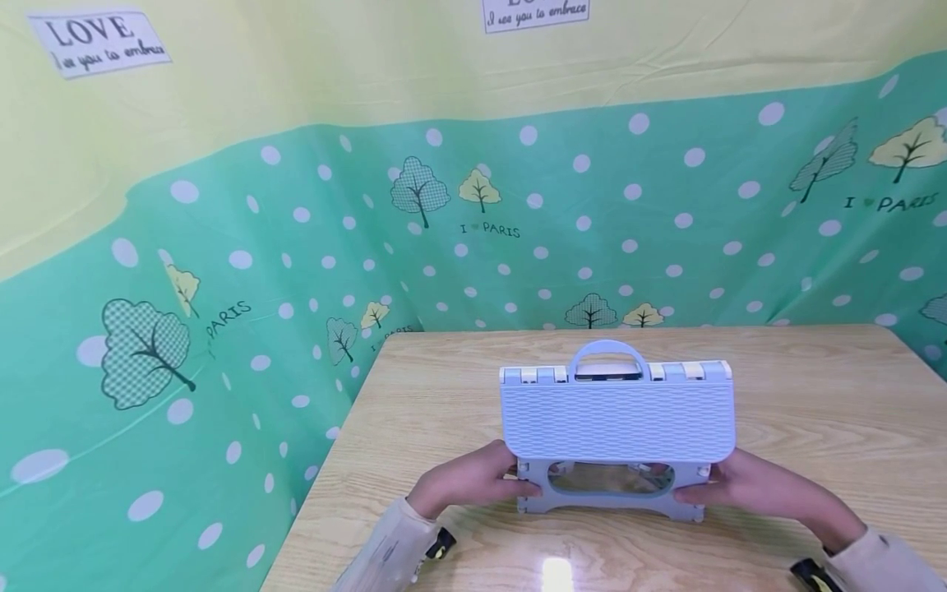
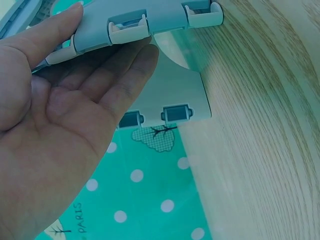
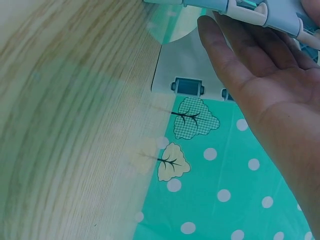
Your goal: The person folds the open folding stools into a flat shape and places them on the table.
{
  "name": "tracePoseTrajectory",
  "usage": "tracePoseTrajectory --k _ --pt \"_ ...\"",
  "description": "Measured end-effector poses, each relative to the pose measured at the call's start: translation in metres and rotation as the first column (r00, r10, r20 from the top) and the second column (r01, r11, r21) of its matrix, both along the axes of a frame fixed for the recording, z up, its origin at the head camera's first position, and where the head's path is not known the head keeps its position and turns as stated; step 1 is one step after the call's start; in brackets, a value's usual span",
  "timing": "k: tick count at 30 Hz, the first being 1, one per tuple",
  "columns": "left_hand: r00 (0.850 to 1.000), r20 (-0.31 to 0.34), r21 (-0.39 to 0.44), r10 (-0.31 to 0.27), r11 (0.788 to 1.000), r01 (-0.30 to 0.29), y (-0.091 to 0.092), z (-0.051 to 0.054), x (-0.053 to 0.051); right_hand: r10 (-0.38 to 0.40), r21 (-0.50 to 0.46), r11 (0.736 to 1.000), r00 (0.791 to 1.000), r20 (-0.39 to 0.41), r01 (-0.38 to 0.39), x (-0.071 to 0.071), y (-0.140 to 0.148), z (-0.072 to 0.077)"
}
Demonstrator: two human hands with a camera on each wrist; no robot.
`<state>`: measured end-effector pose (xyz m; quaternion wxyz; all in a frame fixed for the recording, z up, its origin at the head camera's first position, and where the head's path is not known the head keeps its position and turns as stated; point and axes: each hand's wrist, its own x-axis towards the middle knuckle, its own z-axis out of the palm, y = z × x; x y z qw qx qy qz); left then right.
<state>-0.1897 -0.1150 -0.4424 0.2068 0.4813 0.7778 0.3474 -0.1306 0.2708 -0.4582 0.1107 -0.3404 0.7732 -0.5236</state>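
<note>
1. Hand, left (image 1: 473, 478): your thumb lies on the near face of the leg frame (image 1: 534, 472), your fingers behind it; the hand pinches the frame at its left end.
2. Your right hand (image 1: 762, 485) pinches the right end of the same frame, thumb in front, fingers behind.
3. The light-blue folding stool (image 1: 618, 423) is between your two hands, over the near part of the tabletop. You cannot tell from these views whether all its feet touch the wood.
4. Its woven-textured panel faces you above the leg frame; the frame has a wide rounded opening.
5. An arched handle (image 1: 609, 345) stands at the panel's upper edge, with white hinge pieces on both sides.
6. Your pale sleeves (image 1: 392, 547) end at the wrists, each beside a black fitting (image 1: 442, 543).
7. Below the stool is the light wood-grain tabletop (image 1: 429, 370), with a bright reflection near you.
8. Beyond the table hangs a green cloth (image 1: 503, 271) with white dots and printed trees, topped by a yellow band.
</note>
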Motion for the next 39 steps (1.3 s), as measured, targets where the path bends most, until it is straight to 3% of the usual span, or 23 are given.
tracePoseTrajectory --k 11,39 --pt "0.999 0.051 0.007 0.007 1.0 -0.007 -0.0005 -0.0016 -0.0004 -0.002 0.0 1.0 1.0 -0.008 0.002 0.0002 -0.0005 0.0001" --pt "0.998 0.061 0.004 0.001 1.0 -0.001 -0.0002 -0.0009 -0.0008 -0.01 0.0 1.0 1.0 0.022 0.01 0.0005 -0.0002 -0.0004"
